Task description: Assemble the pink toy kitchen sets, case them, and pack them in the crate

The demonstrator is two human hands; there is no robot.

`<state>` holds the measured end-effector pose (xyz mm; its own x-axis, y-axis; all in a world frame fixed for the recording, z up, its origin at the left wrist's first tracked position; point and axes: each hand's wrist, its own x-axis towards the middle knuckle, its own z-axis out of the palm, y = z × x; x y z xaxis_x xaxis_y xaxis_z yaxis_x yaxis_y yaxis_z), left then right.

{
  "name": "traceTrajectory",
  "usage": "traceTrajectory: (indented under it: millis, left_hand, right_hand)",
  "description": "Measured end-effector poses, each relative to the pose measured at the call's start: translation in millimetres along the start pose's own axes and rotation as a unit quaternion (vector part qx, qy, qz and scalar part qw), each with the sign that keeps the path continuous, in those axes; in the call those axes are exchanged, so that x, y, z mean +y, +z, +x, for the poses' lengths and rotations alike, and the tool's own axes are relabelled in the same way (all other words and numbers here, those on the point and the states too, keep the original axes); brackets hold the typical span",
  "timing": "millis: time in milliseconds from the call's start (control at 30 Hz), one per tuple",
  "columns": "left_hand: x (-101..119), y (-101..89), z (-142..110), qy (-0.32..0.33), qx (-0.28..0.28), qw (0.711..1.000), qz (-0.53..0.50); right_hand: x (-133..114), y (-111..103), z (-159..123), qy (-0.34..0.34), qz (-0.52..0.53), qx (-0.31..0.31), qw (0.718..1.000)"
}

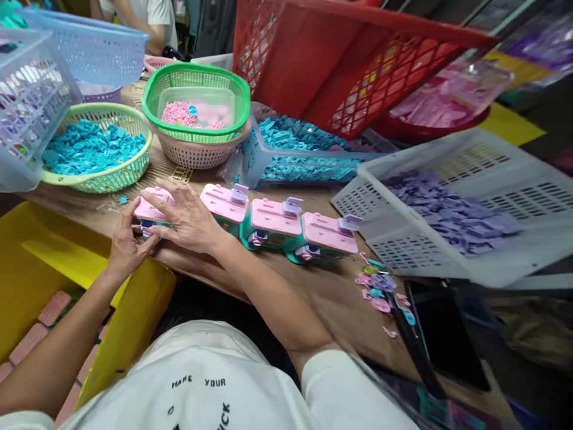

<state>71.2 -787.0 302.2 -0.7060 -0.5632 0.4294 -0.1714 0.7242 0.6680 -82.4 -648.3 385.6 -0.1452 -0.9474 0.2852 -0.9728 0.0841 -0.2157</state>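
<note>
A small pink-topped plastic toy (155,202) with a teal lower body stands at the left end of a row on the table. My left hand (126,239) grips its near left side, fingers closed around the edge. Over its top and right side lies my right hand (187,220), fingers spread, its thumb by the front near a purple piece. My hands cover much of this toy. To the right are three like toys, a first (224,203), a second (276,218) and a third (329,233), each with a raised lilac flap on top.
Green (147,156) and pink baskets of small parts stand behind, beside a blue bin (304,166). A red basket (304,77) overhangs them. At right are a white basket (403,248) of lilac pieces, loose parts (380,286) and a phone (447,334). A yellow box (143,298) sits lower left.
</note>
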Motion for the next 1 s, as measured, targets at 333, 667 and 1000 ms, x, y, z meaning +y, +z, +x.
traceTrajectory:
  millis: [333, 667, 1000]
  left_hand:
    - [38, -19.6, 64, 0.161, -0.051, 0.978, 0.122]
    - [46, -19.0, 86, 0.160, -0.213, 0.950, 0.161]
    - [76, -17.3, 105, -0.082, -0.172, 0.975, -0.113]
  right_hand:
    - [45, -25, -149, 0.138, 0.112, 0.086, 0.980]
    - [32, -14, -128, 0.118, 0.061, 0.037, 0.990]
    - [32, -45, 14, 0.103, 0.011, 0.023, 0.994]
